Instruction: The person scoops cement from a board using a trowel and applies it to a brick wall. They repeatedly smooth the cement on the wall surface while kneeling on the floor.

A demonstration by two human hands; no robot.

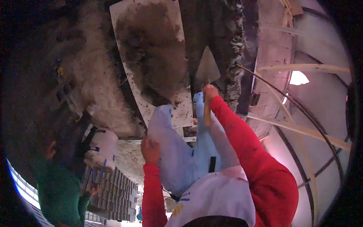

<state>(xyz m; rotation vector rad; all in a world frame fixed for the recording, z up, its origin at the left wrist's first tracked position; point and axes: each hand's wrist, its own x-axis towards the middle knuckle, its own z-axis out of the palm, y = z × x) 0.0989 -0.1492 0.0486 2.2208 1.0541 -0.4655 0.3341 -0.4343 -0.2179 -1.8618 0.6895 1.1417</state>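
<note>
In my right hand (210,92) is a pointed trowel (208,67), gripped by its wooden handle. Its flat blade points away from me over dark ground, to the right of a long pale board (132,81). A wide patch of dark, wet-looking material (151,45), perhaps mortar or soil, covers much of that board. My left hand (150,150) hangs beside my left leg, looking rounded and compact. Its fingers turn out of sight, so what they do is hidden. My legs in light trousers reach the board's near end.
On the left, another person in a green top (58,193) is by a white bucket (102,147). Behind the bucket stand stacked grey blocks (113,193). Curved wooden strips (302,68) and a dark rod (280,90) jut out on the right, beside a block wall (274,60).
</note>
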